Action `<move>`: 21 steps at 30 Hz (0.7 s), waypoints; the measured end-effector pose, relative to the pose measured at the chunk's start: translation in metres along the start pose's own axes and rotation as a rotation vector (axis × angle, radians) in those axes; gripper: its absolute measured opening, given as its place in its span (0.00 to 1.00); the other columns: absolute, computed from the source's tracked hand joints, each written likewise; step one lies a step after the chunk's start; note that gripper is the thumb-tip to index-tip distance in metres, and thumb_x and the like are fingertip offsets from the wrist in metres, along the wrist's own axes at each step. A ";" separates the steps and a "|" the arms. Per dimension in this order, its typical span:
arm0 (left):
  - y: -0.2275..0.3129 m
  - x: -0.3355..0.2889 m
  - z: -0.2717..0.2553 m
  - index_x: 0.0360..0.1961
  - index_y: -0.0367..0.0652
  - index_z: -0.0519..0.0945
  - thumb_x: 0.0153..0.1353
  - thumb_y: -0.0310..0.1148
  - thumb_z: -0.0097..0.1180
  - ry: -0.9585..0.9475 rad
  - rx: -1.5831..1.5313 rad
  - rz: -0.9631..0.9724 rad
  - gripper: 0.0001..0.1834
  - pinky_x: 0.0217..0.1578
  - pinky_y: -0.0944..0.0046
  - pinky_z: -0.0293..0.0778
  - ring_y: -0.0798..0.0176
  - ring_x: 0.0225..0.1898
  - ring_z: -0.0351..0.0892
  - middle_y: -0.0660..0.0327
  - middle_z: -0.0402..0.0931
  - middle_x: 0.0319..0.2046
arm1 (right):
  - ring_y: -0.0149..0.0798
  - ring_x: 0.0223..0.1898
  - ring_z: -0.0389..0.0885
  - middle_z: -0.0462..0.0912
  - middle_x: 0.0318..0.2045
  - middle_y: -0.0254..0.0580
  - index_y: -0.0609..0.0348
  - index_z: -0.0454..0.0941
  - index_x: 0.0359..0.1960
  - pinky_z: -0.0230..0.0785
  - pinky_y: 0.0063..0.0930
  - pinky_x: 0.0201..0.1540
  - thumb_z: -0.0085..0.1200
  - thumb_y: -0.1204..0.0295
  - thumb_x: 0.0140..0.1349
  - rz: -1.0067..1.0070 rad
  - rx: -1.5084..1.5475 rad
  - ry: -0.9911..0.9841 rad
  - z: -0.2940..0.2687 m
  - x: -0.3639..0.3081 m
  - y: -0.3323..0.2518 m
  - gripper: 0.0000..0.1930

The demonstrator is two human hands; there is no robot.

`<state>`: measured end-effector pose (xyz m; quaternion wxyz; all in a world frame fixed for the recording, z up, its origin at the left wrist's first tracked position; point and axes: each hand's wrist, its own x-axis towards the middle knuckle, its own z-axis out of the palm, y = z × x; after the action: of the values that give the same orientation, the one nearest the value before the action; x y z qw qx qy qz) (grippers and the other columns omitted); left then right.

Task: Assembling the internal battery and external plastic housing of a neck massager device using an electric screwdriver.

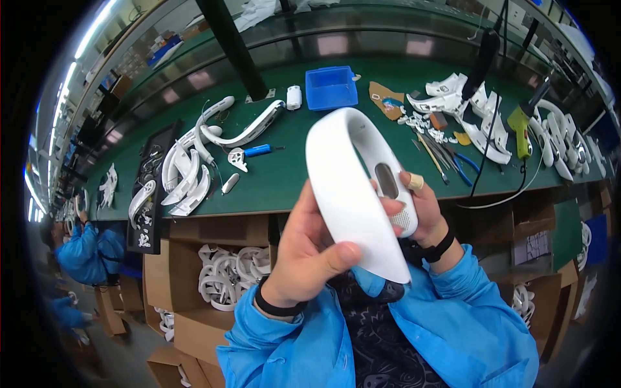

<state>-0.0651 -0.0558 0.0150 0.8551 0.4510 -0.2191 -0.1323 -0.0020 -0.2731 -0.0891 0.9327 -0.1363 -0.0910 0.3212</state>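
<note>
Head view.
Item: white arched shell (352, 194), raised above the front edge of the tabletop (278, 184), its mesh patch and dark oval slot visible inside.
My left grip (303, 252): closed round the shell's left limb, thumb flat on the outer face.
My right grip (427, 210): closed on the right limb, presumably so both sides stay steady.
Back edge, nearby: blue bin (332, 84), open-topped.
Left end: black tray (154, 220), loose shells (198, 193) beside it, apparently grouped by kind.
Right half, towards front edge: blue pliers (468, 161) and slim hand tools (433, 157), likely laid for right-hand reach.
Below front edge, left: cardboard box (160, 275), seemingly catching bulk white parts (226, 278).
</note>
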 end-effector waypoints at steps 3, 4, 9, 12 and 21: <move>-0.002 0.007 0.000 0.78 0.37 0.42 0.61 0.47 0.70 0.063 -0.007 -0.002 0.58 0.48 0.51 0.87 0.45 0.49 0.87 0.38 0.79 0.54 | 0.39 0.38 0.81 0.78 0.49 0.51 0.46 0.53 0.76 0.79 0.33 0.36 0.48 0.59 0.75 -0.102 -0.143 0.009 -0.002 0.000 -0.009 0.31; -0.004 0.009 -0.003 0.78 0.36 0.41 0.63 0.48 0.69 0.030 -0.018 -0.004 0.58 0.46 0.52 0.87 0.46 0.49 0.87 0.39 0.78 0.55 | 0.40 0.37 0.81 0.77 0.49 0.51 0.45 0.52 0.76 0.78 0.32 0.34 0.48 0.59 0.75 -0.134 -0.207 0.034 -0.001 -0.003 -0.012 0.31; -0.010 0.014 -0.028 0.79 0.41 0.42 0.67 0.43 0.64 0.058 -0.078 -0.004 0.52 0.52 0.50 0.84 0.45 0.53 0.85 0.37 0.74 0.59 | 0.36 0.34 0.79 0.76 0.47 0.50 0.44 0.51 0.77 0.76 0.29 0.31 0.49 0.62 0.74 -0.164 -0.251 0.146 0.009 0.004 -0.018 0.33; -0.016 0.023 -0.051 0.78 0.38 0.43 0.68 0.45 0.62 0.112 -0.207 0.037 0.51 0.48 0.54 0.87 0.49 0.50 0.86 0.39 0.75 0.58 | 0.35 0.33 0.79 0.76 0.47 0.49 0.44 0.51 0.77 0.75 0.29 0.30 0.49 0.63 0.73 -0.196 -0.303 0.201 0.012 0.013 -0.021 0.33; -0.020 0.039 -0.077 0.79 0.35 0.40 0.66 0.45 0.63 0.163 -0.205 0.053 0.54 0.46 0.55 0.86 0.50 0.47 0.86 0.40 0.76 0.56 | 0.34 0.31 0.78 0.76 0.47 0.49 0.47 0.52 0.77 0.75 0.28 0.29 0.52 0.64 0.70 -0.186 -0.365 0.259 0.007 0.046 -0.033 0.35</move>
<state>0.0060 -0.0284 -0.0304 0.9148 0.3646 -0.1461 -0.0943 0.0513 -0.2679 -0.0688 0.9221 -0.3336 -0.0394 0.1919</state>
